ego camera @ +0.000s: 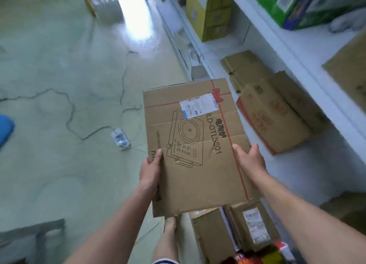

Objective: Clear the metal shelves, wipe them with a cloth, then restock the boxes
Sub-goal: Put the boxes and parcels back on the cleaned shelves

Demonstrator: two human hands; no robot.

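Hands: left hand [150, 169] grips the carton's left edge, thumb on top; right hand [250, 158] pinches the right edge. Both sit on its near half, roughly level.
Carton: flattened [195, 143], held in the air between the hands, over the floor [59, 75], printed face up.
Axis: long side runs away from the body, far end leaning slightly right.
Shelves: white metal [297, 65], all to the right; right hand is nearer.
Stack: flat boxes [273, 117] on the lower tier, just right of the carton's far corner.
Move: likely a swing right, right hand leading.
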